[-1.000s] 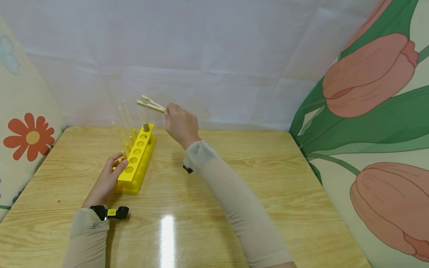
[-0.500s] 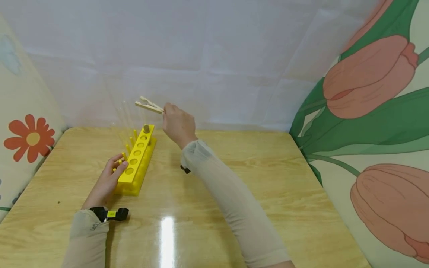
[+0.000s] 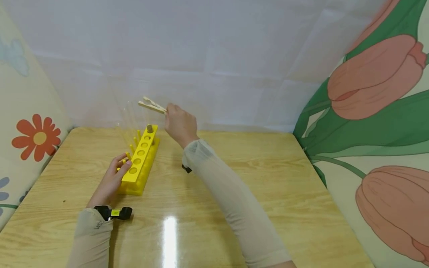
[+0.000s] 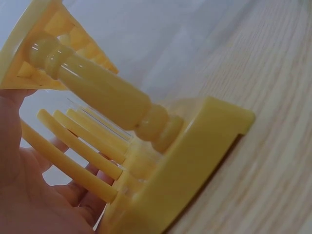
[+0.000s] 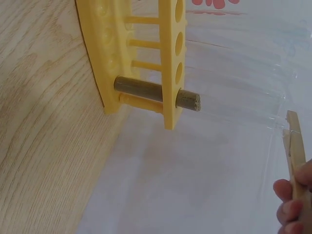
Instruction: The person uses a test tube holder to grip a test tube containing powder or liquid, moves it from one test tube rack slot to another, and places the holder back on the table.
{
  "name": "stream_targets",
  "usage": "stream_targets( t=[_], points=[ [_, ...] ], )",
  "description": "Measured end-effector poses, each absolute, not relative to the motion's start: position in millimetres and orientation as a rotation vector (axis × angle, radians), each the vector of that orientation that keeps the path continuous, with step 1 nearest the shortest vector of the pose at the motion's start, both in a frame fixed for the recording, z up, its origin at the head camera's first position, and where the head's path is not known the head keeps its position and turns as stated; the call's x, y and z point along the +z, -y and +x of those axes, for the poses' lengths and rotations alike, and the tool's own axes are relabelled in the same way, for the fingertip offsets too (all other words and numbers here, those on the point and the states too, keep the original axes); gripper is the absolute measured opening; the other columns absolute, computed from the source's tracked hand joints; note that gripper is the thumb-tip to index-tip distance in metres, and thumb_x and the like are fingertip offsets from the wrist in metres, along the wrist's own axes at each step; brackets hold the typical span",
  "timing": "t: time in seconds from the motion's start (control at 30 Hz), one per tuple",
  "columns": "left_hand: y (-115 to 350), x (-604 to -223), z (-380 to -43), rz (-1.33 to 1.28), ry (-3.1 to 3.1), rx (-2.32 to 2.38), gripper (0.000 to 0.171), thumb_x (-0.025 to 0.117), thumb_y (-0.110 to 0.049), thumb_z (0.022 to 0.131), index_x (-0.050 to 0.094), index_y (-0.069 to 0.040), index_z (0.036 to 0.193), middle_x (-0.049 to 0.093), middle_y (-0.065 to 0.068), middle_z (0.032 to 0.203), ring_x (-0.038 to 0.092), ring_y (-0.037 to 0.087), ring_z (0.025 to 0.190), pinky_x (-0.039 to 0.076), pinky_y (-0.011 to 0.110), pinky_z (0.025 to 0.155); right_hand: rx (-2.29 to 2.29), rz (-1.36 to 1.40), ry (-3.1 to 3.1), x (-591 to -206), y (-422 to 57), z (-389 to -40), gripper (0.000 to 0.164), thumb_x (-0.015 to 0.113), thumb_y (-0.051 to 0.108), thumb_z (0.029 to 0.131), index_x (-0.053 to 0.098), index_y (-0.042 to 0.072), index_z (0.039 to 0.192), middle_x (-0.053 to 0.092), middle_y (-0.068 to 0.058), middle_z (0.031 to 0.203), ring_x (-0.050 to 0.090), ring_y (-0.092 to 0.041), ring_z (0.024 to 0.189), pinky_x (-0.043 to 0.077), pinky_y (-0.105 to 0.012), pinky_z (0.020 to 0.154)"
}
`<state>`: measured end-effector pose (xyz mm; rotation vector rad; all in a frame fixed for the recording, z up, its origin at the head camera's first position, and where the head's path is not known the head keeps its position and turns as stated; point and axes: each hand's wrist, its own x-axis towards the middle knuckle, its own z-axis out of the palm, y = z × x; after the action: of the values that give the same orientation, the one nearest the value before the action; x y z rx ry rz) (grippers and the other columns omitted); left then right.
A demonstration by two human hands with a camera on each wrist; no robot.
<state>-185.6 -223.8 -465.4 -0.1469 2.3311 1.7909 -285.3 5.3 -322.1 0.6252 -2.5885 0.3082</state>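
Wooden clip [image 3: 152,105] was up by the glass tubes' [image 5: 239,109] tips; couldn't tell if gripping one. Right hand [image 3: 182,125] pinched its tail; left hand [image 3: 112,178] had fingers curled round the yellow rack [image 3: 140,153] on the counter [image 3: 234,167]. Imo, slow and steady suited glass.

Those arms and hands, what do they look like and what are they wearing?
Left hand and right hand are bare, without gloves. Both arms wear pale, thin, wrinkly sleeves. The left sleeve has small dark lettering, and a black band with a yellow label sits at that wrist. A little black piece pokes out under the right cuff.
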Motion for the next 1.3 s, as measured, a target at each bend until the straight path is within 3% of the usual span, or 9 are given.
stream_targets(
  t=[1.3],
  points=[
    [224.9,-464.9,-186.7,-0.128,-2.330,1.796,0.081,0.037,-0.057,0.105,0.001,-0.013,0.164,0.009,0.033,0.158,0.026,0.047,0.137,0.029,0.061,0.108,0.321,0.600,2.595,-326.4,-3.6,-288.7,0.018,0.049,0.023,0.108,0.064,0.013,0.103,0.059,0.003,0.079,0.045,-0.009,0.053,0.038,-0.021,0.047]
  ],
)
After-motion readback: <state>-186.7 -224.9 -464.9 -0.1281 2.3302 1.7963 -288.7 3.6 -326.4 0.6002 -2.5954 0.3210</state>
